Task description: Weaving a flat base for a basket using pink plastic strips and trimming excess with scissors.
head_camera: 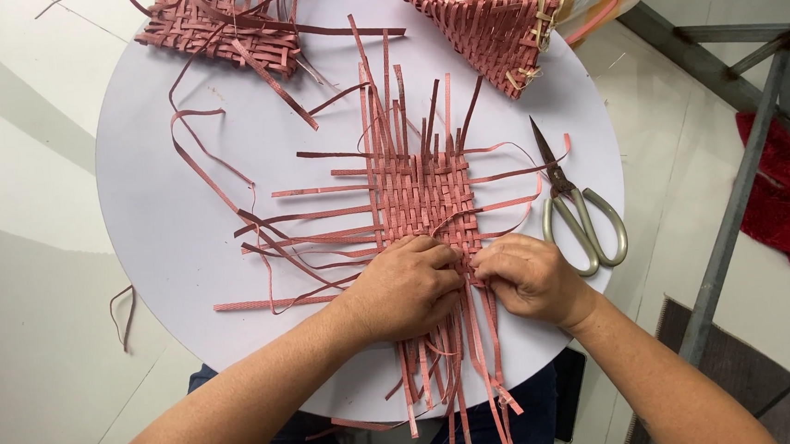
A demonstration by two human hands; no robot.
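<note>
1 head-worn camera looks almost straight down from close above the round white table, its near edge toward the wearer; both forearms enter from the bottom, floor visible around the tabletop.

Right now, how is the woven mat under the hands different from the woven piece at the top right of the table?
The woven mat lies flat, loose strips sticking out on all sides; the woven piece at top right is folded up into a basket-like shape with raised walls. Both hands, left hand and right hand, press on the mat's near edge; the other piece lies untouched. Both are woven from the same reddish-pink strips.
</note>
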